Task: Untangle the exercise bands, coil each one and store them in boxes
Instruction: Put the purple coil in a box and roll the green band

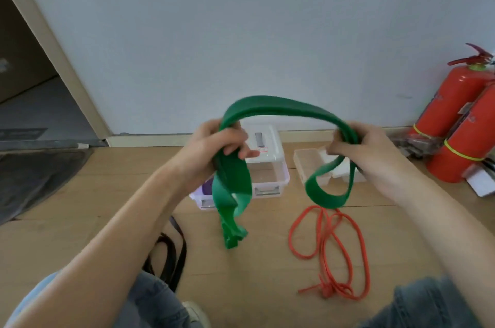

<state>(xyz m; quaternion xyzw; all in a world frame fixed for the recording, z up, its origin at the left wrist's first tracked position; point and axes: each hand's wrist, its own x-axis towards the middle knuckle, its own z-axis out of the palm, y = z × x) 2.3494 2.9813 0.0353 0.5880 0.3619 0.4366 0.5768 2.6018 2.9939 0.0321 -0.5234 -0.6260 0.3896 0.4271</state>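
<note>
Here, in the head view, both hands are raised over the wooden floor [257, 260] and hold one green band [278, 105] between them. The left hand [214, 145] has its fingers curled round the band's one end, from which wide folds hang down to the floor. The right hand [361, 145] grips the other end, and a loop droops below it. The band arches up between the two hands. Behind the left hand, near the wall, stands a clear box [267, 167] with a white lid; an open clear box [308, 164] lies just beside it. An orange band [332, 247] lies knotted on the floor below the right hand, and a black band [171, 250] lies by the left forearm. Two red fire extinguishers [455, 124] lean at the right edge.
</note>
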